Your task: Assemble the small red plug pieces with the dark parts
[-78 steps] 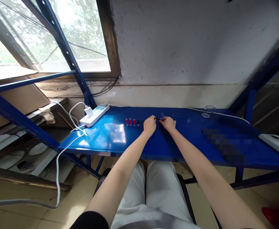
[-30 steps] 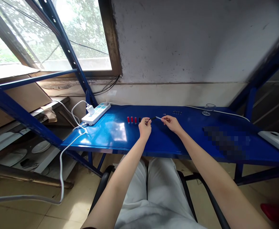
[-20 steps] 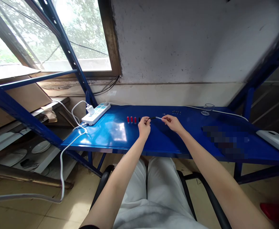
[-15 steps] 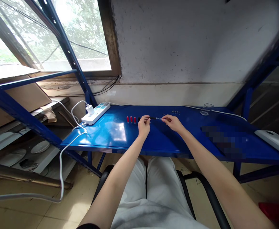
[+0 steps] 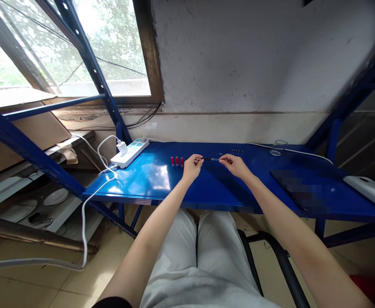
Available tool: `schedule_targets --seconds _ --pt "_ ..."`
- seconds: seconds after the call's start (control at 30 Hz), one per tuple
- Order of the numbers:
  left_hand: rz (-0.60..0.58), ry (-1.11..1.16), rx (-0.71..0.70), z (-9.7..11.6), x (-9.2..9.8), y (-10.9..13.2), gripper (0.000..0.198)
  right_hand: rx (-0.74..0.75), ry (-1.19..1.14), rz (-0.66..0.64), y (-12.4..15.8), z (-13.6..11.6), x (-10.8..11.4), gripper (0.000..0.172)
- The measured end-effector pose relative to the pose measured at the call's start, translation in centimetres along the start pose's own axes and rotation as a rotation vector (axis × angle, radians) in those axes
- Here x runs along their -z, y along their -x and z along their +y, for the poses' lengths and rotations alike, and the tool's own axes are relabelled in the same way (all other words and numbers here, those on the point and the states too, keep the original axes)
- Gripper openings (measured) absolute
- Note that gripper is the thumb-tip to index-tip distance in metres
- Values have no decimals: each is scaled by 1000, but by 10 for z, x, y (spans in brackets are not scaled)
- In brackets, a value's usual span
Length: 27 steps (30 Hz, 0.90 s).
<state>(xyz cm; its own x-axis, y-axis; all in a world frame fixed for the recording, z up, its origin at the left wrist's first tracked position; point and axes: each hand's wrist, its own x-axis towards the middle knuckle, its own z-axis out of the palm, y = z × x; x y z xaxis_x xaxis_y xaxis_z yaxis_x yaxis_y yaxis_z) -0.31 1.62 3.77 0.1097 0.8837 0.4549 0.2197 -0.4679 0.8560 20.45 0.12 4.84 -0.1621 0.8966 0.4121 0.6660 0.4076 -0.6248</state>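
My left hand [image 5: 192,166] and my right hand [image 5: 234,164] are raised just above a blue metal shelf [image 5: 149,179]. Between them runs a thin dark rod-like part [image 5: 210,159]; the left fingers pinch its dark end and the right fingers pinch its pale end. Just left of my left hand a short row of small red caps [image 5: 176,161] stands upright on the shelf. Behind my right hand lies a row of tiny dark pieces [image 5: 236,151].
A white power strip [image 5: 130,152] with a plugged charger and white cable lies at the shelf's back left. A glass [image 5: 279,147] stands at the back right, beside a blurred dark flat object [image 5: 305,188] and a white device [image 5: 367,194]. Blue rack posts frame both sides.
Both hands lifted off the shelf and drew slightly toward me. The thin part came up between them; their pinches then moved a little closer together.
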Motion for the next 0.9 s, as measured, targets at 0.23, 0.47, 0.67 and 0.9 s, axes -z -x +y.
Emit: schedule_targets --seconds 0.23,0.47,0.67,0.9 --pt "-94 68 64 -1 5 -6 14 37 -87 9 -1 0 -1 40" --pt "-205 211 96 -2 7 -14 21 24 -162 -64 -3 -7 -1 35" --pt "-252 202 71 6 8 -18 20 68 -135 -121 -5 -16 -3 29" --pt "-188 154 2 12 12 -17 19 103 -77 -163 -14 -23 -20 18"
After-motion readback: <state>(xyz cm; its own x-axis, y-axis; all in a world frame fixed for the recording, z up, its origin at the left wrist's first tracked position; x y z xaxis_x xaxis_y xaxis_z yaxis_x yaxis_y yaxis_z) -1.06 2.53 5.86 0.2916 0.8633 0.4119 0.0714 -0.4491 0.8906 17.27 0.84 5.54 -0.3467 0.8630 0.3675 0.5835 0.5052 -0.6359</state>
